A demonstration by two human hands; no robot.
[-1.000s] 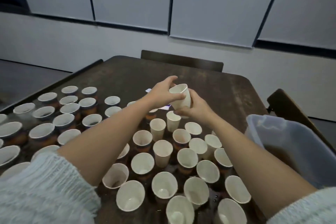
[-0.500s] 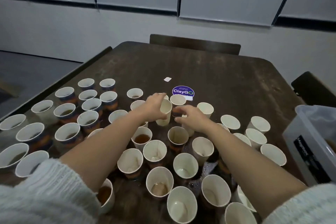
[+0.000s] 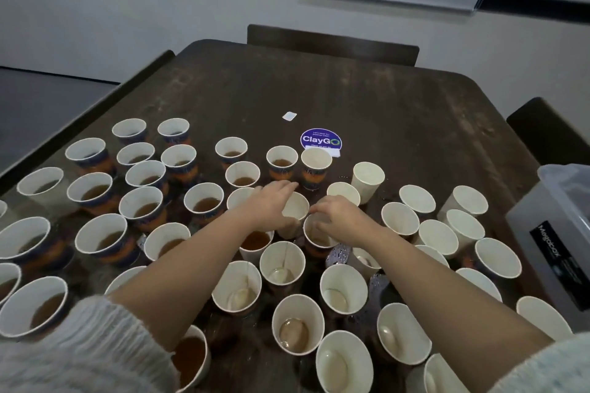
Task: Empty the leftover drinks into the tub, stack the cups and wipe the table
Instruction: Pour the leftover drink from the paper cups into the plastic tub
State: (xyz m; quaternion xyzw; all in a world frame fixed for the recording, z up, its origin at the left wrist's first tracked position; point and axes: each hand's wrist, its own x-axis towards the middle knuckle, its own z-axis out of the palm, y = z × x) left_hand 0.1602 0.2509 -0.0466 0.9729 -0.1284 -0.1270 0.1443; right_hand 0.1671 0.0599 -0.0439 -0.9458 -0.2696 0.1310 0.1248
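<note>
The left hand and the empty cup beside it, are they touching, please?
Touching: the head view shows the left hand with fingers wrapped over the empty cup's rim and side, no gap between them.

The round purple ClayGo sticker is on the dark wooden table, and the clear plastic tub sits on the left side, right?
Not quite. The head view shows the clear plastic tub at the right edge of the dark wooden table, not the left. The round purple ClayGo sticker is indeed on the table.
</note>
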